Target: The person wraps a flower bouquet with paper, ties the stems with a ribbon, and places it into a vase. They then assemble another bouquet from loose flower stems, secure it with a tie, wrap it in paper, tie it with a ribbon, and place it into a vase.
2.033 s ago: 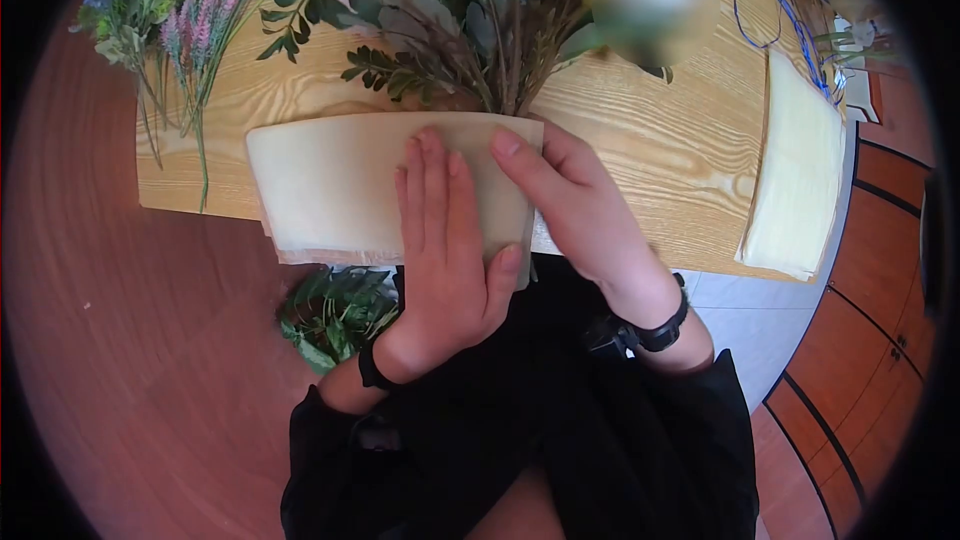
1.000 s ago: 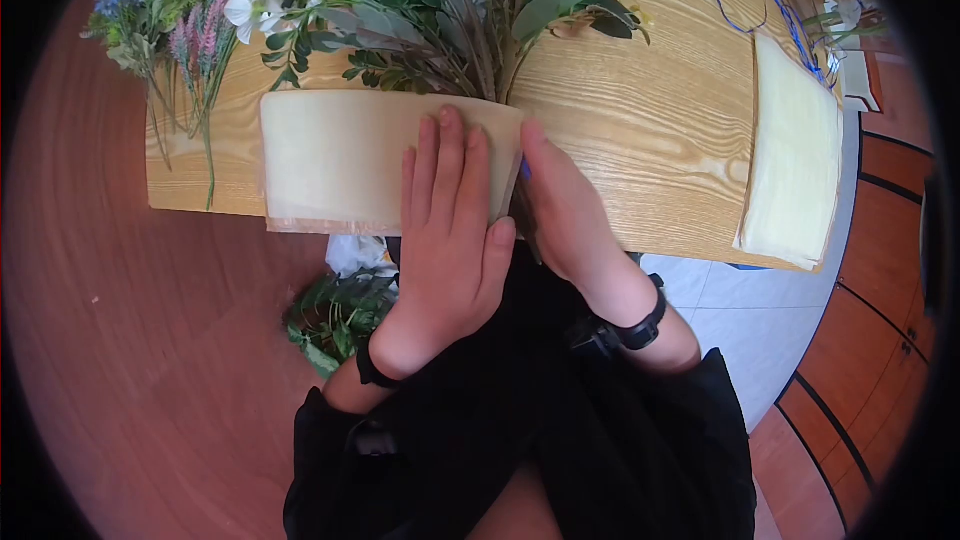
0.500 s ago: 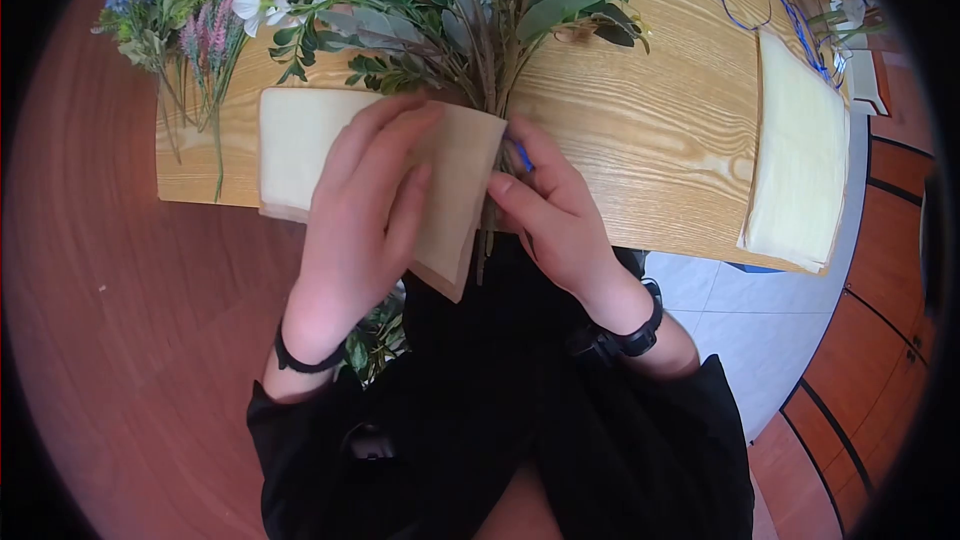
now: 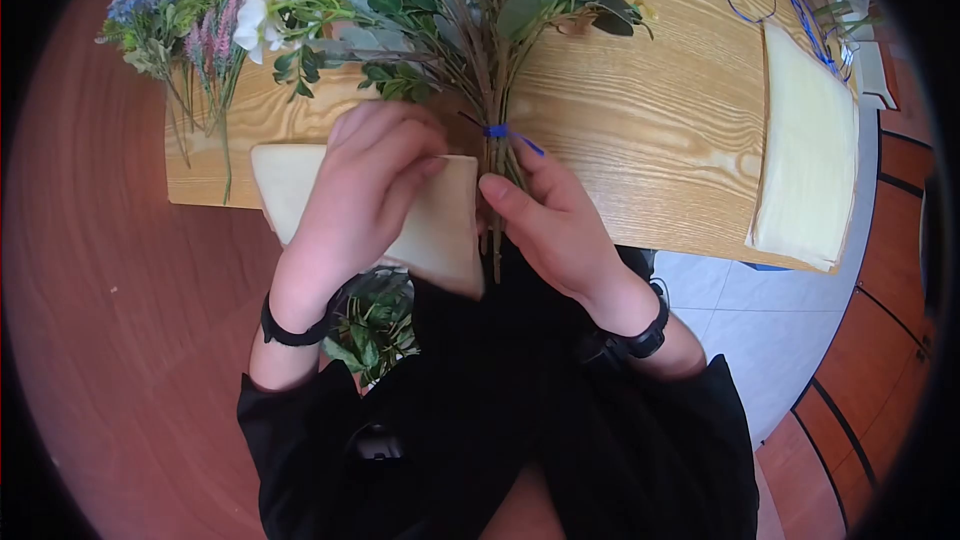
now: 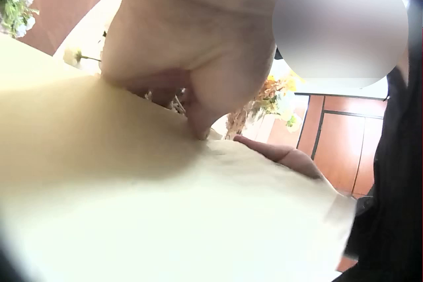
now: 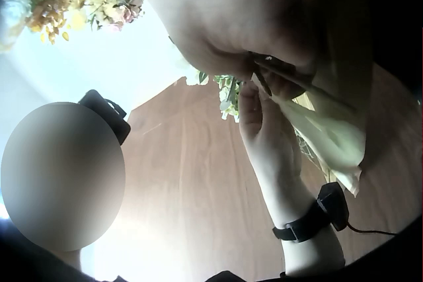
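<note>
Presently, left hand (image 4: pixel 365 175): sits at ten o'clock from the centre of the head view; fingers curled, thumb and fingertips clamped on the upper edge of the pale sheets (image 4: pixel 445 230).
Right hand (image 4: pixel 560 230): sits at three o'clock; clamped on the stems (image 4: pixel 495 160), thumb across the front, fingers curled behind.
Bouquet (image 4: pixel 487 60): held near the centre, roughly upright in the head view, flower heads toward twelve o'clock, stem ends toward six.
Blue tie (image 4: pixel 496 131): circles the stems at twelve o'clock from the right thumb; loose end points to four o'clock.
Pale sheets: lie at nine o'clock from the stems, partly beneath the left hand; near corner reaches past the table edge.
Blue-flowered sprigs (image 4: pixel 140 8): rest on the wooden table (image 4: pixel 650 140) at ten o'clock.
Pink-flowered sprigs (image 4: pixel 205 45): rest just beside, at four o'clock from the blue blooms.
Second sheet stack (image 4: pixel 808 155): rests on the table between two and three o'clock, near the right edge.
Blue cord (image 4: pixel 795 10): lies loosely at two o'clock, partly beside the second stack.
Green foliage (image 4: pixel 370 335): shows below table level at eight o'clock, partly hidden by the left forearm.
</note>
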Motion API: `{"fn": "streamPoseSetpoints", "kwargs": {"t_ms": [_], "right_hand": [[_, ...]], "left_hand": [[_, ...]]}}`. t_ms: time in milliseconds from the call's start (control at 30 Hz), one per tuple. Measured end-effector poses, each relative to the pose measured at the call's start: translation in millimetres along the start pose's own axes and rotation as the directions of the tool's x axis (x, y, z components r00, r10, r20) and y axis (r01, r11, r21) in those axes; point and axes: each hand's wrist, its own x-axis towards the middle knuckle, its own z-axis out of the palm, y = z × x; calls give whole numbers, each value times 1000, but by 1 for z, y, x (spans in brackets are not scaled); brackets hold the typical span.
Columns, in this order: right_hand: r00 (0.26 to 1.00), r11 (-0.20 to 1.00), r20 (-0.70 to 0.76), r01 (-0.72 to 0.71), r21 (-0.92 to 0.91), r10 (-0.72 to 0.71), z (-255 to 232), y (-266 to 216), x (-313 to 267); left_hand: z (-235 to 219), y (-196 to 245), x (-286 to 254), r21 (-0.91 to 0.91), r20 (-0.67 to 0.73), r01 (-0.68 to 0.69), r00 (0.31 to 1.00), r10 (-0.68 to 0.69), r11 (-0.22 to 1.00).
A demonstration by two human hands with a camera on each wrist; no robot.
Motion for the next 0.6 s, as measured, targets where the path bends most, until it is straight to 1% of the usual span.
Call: {"fn": "streamPoseSetpoints", "kwargs": {"t_ms": [33,67,100,133,167,200,233,267,300,367,400,467,500,567,600], "right_hand": [[998,990,44,-29,-135,35,-1,-4,-1],[994,962,81,-51,-269,75,-2,-8,-2],[995,963,75,-49,-265,71,1,-9,-4],[993,981,63,-91,-173,103,4,-10,-7],[989,988,54,-132,-79,137,6,-10,-9],[990,988,49,-132,-75,136,6,-11,-10],[990,983,41,-128,-131,134,6,-11,-10],[991,974,34,-124,-189,133,6,-11,-11],[991,974,31,-125,-187,133,5,-10,-11],[991,979,-8,-136,-150,136,4,-7,-11],[991,979,-8,-136,-150,136,4,-5,-11],[984,985,-50,-171,-17,170,7,0,-10],[984,985,-51,-172,-20,171,7,1,-9],[983,980,-24,-178,88,180,7,4,-9],[983,980,-23,-178,86,180,7,5,-9]], "left_hand": [[-3,1,-2,-1,8,-4,1000,4,1000],[-7,4,-6,-46,-11,63,998,-63,997],[-11,4,-9,-93,-25,129,991,-132,987],[-13,1,-10,-84,-64,80,994,-86,993],[-14,3,-12,-85,-56,77,995,-82,993],[-17,7,-16,-168,-64,177,980,-190,970],[-19,10,-18,-249,-64,273,952,-298,929],[-23,9,-19,-268,-44,245,963,-266,932],[-23,7,-20,-268,-41,245,963,-265,932],[-21,4,-23,-441,-45,201,968,-246,875],[-21,7,-21,-441,-46,201,968,-246,875],[-20,20,-13,-322,12,348,932,-363,881],[-15,21,-11,-325,10,347,932,-364,880],[-4,18,-8,-376,-41,323,931,-364,868],[0,16,-6,-377,-44,322,930,-364,868]]}}
